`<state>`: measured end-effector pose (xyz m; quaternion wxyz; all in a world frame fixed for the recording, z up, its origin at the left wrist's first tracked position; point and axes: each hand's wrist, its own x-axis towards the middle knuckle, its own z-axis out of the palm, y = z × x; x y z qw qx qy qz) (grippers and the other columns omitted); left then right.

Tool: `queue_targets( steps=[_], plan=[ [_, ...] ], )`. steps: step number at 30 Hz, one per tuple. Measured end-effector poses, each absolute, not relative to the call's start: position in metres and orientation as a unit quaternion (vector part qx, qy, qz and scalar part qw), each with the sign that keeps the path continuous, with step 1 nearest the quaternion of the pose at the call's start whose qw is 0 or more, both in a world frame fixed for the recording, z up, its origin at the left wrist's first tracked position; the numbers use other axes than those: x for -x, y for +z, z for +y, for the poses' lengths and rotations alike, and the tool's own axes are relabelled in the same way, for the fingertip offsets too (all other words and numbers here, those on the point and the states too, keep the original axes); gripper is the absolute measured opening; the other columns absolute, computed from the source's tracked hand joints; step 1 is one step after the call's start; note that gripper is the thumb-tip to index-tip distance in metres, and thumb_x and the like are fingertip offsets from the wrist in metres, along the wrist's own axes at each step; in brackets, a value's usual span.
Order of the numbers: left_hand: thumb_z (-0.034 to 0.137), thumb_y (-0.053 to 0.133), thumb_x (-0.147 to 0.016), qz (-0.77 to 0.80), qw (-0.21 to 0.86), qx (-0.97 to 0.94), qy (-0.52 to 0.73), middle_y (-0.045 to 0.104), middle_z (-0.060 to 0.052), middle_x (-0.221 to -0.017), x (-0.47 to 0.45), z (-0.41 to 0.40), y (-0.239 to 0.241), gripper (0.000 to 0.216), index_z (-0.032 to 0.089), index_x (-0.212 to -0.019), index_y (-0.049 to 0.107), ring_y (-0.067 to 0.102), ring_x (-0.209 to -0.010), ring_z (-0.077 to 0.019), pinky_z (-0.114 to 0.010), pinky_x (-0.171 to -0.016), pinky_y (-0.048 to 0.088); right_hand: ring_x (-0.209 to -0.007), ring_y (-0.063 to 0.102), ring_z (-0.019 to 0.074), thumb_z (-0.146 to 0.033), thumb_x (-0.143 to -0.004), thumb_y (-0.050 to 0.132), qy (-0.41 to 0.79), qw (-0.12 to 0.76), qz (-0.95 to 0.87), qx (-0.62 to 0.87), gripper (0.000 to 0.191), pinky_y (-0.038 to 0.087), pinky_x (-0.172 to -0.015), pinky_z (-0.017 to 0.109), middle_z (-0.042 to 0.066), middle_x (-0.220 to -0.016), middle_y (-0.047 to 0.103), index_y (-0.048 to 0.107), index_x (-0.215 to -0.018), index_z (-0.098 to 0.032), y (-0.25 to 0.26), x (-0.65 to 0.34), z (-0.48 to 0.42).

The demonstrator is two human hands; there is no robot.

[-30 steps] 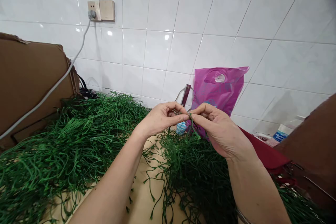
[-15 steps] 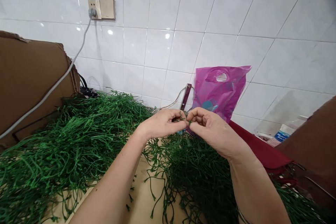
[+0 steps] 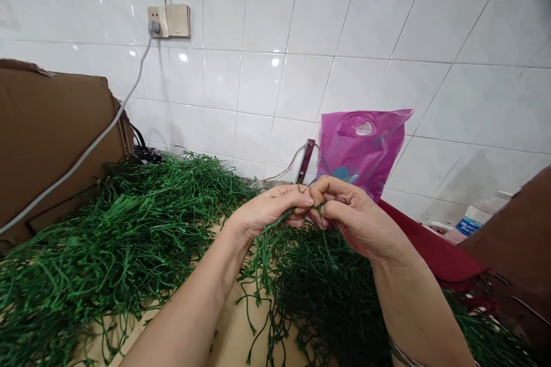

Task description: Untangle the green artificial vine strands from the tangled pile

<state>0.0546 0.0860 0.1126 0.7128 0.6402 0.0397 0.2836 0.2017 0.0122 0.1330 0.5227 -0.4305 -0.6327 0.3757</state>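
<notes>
My left hand (image 3: 275, 206) is closed, thumb against the fingers, on several thin green strands (image 3: 264, 252) that look like artificial plant stems. They hang down below its palm. Meeting it at the fingertips, my right hand (image 3: 350, 215) pinches a piece of the same green stems between thumb and fingers. The exact point where the stems meet is partly hidden by my fingers. Under both hands lies a dark heap of green stems (image 3: 331, 292), with loose ends spread over the tan tabletop (image 3: 235, 321).
A larger heap of green stems (image 3: 142, 229) covers the left side. Behind it stand a cardboard box (image 3: 51, 126) and a grey cord (image 3: 99, 137) running to a wall socket (image 3: 157, 22). A purple plastic bag (image 3: 365, 149), red fabric (image 3: 434, 246) and a bottle (image 3: 471, 221) are at right.
Both hands have stayed together, sinking slightly. More green stems now hang from my left hand, and its fingers have closed further round them. The view has tilted a little.
</notes>
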Motion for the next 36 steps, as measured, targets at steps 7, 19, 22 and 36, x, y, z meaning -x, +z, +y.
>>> queue_targets(
  steps=[7,19,22,36],
  plan=[
    [0.032,0.062,-0.080,0.062,0.713,-0.623,0.315,0.036,0.007,-0.056,-0.058,0.091,0.109,0.026,0.018,-0.063,0.047,0.031,-0.049,-0.0063,-0.022,-0.050,0.026,-0.053,0.048,0.0108,-0.020,-0.068,0.059,0.398,0.547,-0.616,0.405,0.009,0.040,-0.056,0.026,-0.007,-0.056,0.052,0.052,-0.071,-0.024,0.124,-0.206,0.021],
    [0.036,0.049,-0.091,0.263,0.347,-0.838,0.329,0.052,0.003,-0.067,-0.042,0.095,0.121,0.025,0.018,-0.075,0.058,0.047,-0.066,-0.0140,-0.027,-0.064,0.035,-0.101,0.065,0.0238,-0.045,-0.079,0.070,0.134,0.407,-0.681,0.594,0.029,0.049,-0.090,0.039,0.004,-0.106,0.072,0.069,-0.100,-0.024,0.137,-0.213,0.007],
    [0.034,0.046,-0.092,0.272,0.313,-0.855,0.312,0.052,0.003,-0.068,-0.042,0.088,0.126,0.025,0.019,-0.074,0.055,0.047,-0.068,-0.0146,-0.027,-0.064,0.034,-0.086,0.067,0.0228,-0.039,-0.078,0.067,0.090,0.413,-0.678,0.601,0.019,0.050,-0.081,0.037,0.003,-0.089,0.074,0.072,-0.086,-0.022,0.137,-0.204,0.010],
    [0.042,0.048,-0.093,0.238,0.291,-0.877,0.299,0.048,0.003,-0.066,-0.050,0.088,0.120,0.032,0.020,-0.069,0.048,0.042,-0.063,-0.0140,-0.029,-0.060,0.030,-0.092,0.054,0.0249,-0.016,-0.078,0.057,-0.132,0.313,-0.744,0.575,0.006,0.038,-0.082,0.039,0.002,-0.084,0.067,0.060,-0.077,-0.021,0.123,-0.208,0.018]
  ],
)
